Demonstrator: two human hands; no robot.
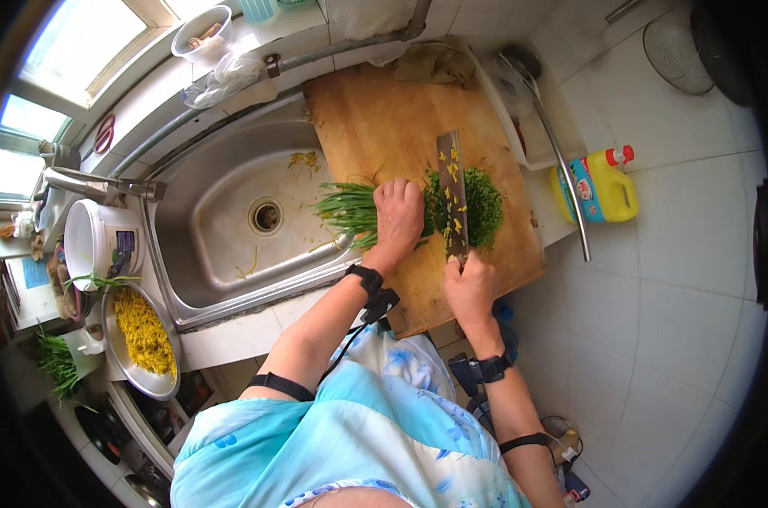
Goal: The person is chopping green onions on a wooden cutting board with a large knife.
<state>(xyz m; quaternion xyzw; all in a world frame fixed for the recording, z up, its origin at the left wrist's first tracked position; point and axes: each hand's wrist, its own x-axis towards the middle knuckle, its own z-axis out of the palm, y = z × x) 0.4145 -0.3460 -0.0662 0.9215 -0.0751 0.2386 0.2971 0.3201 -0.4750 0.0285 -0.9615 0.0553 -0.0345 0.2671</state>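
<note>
Green stalks (348, 208) overhang the left edge of the cutting board (392, 118), above the sink (199, 279); left hand (399, 213), curled, pins them. Right hand (471, 285), tightly closed, grips the cleaver (453, 161) beside chopped greens (484, 207). Slipping stalks could bring fingertips under the cleaver. Left fingertips, most of the handle hidden.

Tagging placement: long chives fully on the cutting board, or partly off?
Partly off: the long chives jut past the cutting board over the sink, left hand gripping them.
</note>
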